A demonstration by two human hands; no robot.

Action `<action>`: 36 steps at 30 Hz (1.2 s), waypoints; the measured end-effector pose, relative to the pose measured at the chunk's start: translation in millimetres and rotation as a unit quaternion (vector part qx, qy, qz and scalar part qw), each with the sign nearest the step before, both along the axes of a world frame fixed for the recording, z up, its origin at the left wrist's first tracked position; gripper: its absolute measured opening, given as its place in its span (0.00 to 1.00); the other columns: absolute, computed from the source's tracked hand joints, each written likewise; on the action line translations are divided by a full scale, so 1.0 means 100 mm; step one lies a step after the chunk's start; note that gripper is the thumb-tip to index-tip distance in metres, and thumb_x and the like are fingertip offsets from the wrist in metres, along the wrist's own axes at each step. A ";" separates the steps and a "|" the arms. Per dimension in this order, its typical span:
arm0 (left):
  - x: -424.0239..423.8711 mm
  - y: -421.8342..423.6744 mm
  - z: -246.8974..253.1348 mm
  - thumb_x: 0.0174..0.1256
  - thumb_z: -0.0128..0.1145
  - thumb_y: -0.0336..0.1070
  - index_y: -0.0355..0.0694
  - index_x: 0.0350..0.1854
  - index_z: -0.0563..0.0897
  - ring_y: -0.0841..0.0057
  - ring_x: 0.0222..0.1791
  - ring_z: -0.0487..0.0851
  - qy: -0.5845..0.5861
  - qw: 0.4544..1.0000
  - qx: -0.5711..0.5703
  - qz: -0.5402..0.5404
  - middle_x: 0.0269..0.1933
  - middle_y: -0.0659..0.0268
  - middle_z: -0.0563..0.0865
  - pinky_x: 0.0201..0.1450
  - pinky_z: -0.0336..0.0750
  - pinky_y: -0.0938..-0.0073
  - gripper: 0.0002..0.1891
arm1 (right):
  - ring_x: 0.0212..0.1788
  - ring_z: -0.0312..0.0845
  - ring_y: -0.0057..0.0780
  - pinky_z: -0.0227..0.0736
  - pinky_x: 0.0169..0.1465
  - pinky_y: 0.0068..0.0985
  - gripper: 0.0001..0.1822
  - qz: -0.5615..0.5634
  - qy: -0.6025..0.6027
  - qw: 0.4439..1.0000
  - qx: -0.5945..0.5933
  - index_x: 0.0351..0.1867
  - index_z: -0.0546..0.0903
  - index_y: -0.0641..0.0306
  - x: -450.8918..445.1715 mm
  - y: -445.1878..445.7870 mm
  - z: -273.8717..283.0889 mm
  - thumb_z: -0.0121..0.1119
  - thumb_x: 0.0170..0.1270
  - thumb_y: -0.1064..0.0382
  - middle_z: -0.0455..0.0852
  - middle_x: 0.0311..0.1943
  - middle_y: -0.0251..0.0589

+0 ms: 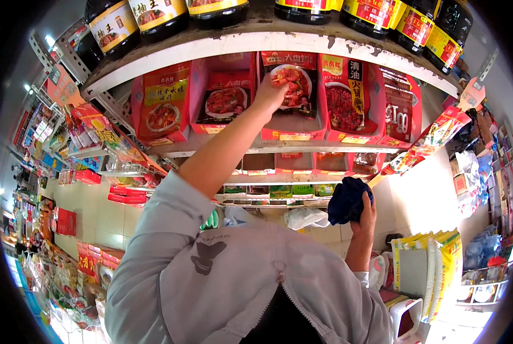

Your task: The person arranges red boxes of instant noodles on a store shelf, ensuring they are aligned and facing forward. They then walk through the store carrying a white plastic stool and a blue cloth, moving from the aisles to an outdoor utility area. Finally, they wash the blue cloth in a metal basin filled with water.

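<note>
My left hand (271, 98) reaches up to the middle shelf. Its fingers are curled at the left edge of a red and black food packet (300, 86) with a picture of a dish, which stands upright in a red cardboard display box (288, 136). Part of the grip is hidden by the hand itself. Lower on the right, my right hand (365, 217) holds a bunched dark blue cloth (346, 202), away from the shelf. Left of the reached box, a similar packet (226, 101) leans in its own box. A red hotpot seasoning packet (345, 96) is to the right.
Dark sauce bottles (370, 15) line the shelf above, whose white front edge (248, 47) is chipped. Lower shelves carry more boxed packets (293, 161). Hanging packets (437, 133) flank the right side. Yellow and white sacks (443, 266) stand on the floor at right.
</note>
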State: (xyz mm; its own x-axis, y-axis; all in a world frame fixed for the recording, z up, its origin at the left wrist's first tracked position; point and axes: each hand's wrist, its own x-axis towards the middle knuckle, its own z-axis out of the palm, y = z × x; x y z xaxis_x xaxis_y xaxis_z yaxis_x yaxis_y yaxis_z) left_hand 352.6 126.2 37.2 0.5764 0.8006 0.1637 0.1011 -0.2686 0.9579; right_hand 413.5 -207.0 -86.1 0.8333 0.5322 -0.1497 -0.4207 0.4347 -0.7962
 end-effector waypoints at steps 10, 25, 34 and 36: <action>0.56 0.53 -0.64 0.41 0.63 0.47 0.26 0.40 0.71 0.57 0.40 0.78 0.077 0.983 0.021 0.165 0.39 0.45 0.78 0.41 0.72 0.65 0.29 | 0.47 0.71 0.38 0.68 0.50 0.34 0.19 -0.068 0.046 0.997 -0.005 0.52 0.65 0.64 -0.15 -0.48 -0.28 0.48 0.59 0.63 0.73 0.46 0.45; -0.85 0.07 0.18 0.48 0.62 0.38 0.37 0.45 0.70 0.76 0.37 0.78 -0.242 0.944 -0.204 0.092 0.40 0.62 0.78 0.37 0.75 0.75 0.22 | 0.48 0.71 0.36 0.68 0.50 0.31 0.19 -0.048 0.029 0.998 -0.016 0.52 0.64 0.65 -0.12 -0.34 -0.11 0.47 0.60 0.62 0.73 0.46 0.45; -1.67 1.07 -0.07 0.57 0.48 0.52 0.31 0.39 0.75 0.59 0.38 0.77 0.035 0.915 0.213 0.341 0.37 0.50 0.79 0.41 0.69 0.68 0.24 | 0.45 0.72 0.36 0.70 0.48 0.32 0.19 -0.018 0.039 0.999 -0.010 0.51 0.65 0.65 -0.06 -0.14 -0.12 0.48 0.59 0.63 0.73 0.44 0.46; -1.62 1.10 -0.08 0.58 0.44 0.54 0.30 0.37 0.75 0.50 0.38 0.75 0.037 0.894 0.312 0.319 0.34 0.44 0.78 0.40 0.68 0.62 0.25 | 0.45 0.72 0.36 0.70 0.48 0.31 0.19 0.000 0.040 0.999 -0.004 0.51 0.65 0.65 -0.05 -0.05 -0.10 0.48 0.58 0.63 0.74 0.44 0.45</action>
State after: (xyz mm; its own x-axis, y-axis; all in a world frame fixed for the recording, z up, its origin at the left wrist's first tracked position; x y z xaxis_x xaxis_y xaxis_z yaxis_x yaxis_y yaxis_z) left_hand 190.9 236.6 29.0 0.0638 0.7367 0.6732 0.4815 -0.6136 0.6258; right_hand 408.3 -212.4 -95.8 0.8190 0.5302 -0.2192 -0.4823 0.4292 -0.7637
